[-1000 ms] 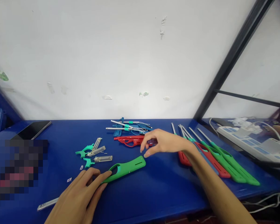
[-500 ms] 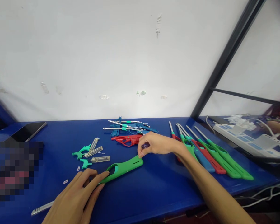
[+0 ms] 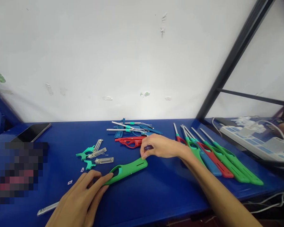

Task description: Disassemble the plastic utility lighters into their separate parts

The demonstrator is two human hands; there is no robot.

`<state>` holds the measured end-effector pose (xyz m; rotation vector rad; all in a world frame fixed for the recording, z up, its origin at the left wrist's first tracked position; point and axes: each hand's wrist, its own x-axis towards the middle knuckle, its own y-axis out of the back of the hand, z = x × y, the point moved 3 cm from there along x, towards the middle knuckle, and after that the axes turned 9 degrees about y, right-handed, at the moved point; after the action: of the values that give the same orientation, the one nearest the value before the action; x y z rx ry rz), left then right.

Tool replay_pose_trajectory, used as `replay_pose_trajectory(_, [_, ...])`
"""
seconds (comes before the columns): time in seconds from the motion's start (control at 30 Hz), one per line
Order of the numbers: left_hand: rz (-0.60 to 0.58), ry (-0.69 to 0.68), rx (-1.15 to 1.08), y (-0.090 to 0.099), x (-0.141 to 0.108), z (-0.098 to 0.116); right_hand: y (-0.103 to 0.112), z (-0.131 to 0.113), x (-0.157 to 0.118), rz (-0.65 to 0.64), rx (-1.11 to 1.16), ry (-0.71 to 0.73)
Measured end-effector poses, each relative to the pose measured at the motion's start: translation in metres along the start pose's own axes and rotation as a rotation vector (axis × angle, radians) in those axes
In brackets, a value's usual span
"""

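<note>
L hand [image 3: 79, 197] grips 1 green handle [image 3: 130, 169] (3 tanks [image 3: 104, 160], 2 triggers [image 3: 89, 164] nr); R hand [image 3: 160, 146] at its slotted end, grasp unclear.

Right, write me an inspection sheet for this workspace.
Surface: blue tabletop.
Job's things: green handle between the hands; clear cartridges and teal triggers to its left; red casing farther back; row of lighters at right.
Clutter: phone, small white scraps.
Grips: left grip holds the green handle's looped end; right grip is at its slotted end, exact hold unclear.
Cables: white cables below the tabletop at right.
Surroundings: power strip and black frame at right; marked white wall behind.
</note>
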<state>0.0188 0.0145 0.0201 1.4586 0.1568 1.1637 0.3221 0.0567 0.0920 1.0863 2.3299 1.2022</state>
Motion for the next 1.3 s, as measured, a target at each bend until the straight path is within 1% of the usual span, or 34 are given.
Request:
replay_pose_trajectory(0.13, [-0.017,0.032,-0.071,0.001,0.001,0.006,0.003,-0.006,-0.003,0.027,0.017,0.007])
replay_pose_trajectory(0.27, [-0.078,0.054,-0.113,0.002,0.002,0.013,0.001,-0.006,-0.004,0.024,0.028,0.005])
replay_pose_trajectory(0.4, [-0.125,0.078,-0.119,0.001,-0.002,0.012,-0.002,-0.005,-0.003,0.008,0.045,0.001])
replay_pose_trajectory(0.53, [-0.115,0.071,-0.116,-0.004,-0.006,0.006,-0.003,-0.007,-0.002,0.001,0.07,-0.014])
replay_pose_trajectory(0.63, [-0.089,0.035,-0.081,-0.005,-0.005,0.004,-0.002,-0.015,-0.002,0.013,0.097,-0.012])
replay_pose_trajectory(0.73, [-0.071,0.009,-0.067,-0.002,-0.002,0.006,0.001,-0.023,-0.002,0.08,0.091,0.0])
replay_pose_trajectory(0.83, [-0.057,0.001,-0.043,0.001,-0.001,0.009,0.001,-0.022,0.001,0.204,0.027,-0.007])
replay_pose_trajectory(0.9, [-0.048,-0.006,-0.029,0.002,-0.001,0.01,-0.004,-0.019,0.006,0.273,-0.027,-0.023])
replay_pose_trajectory(0.97, [-0.047,-0.016,-0.022,0.002,-0.001,0.011,-0.014,-0.016,0.013,0.31,-0.078,-0.04])
replay_pose_trajectory(1.13, [-0.032,-0.062,-0.003,0.005,-0.001,0.015,-0.042,-0.014,0.032,0.336,-0.188,-0.079])
replay_pose_trajectory(1.23, [-0.035,-0.082,0.001,0.005,-0.001,0.016,-0.051,-0.014,0.038,0.34,-0.236,-0.103])
replay_pose_trajectory(1.3, [-0.045,-0.08,0.002,0.005,-0.002,0.016,-0.052,-0.015,0.038,0.334,-0.243,-0.106])
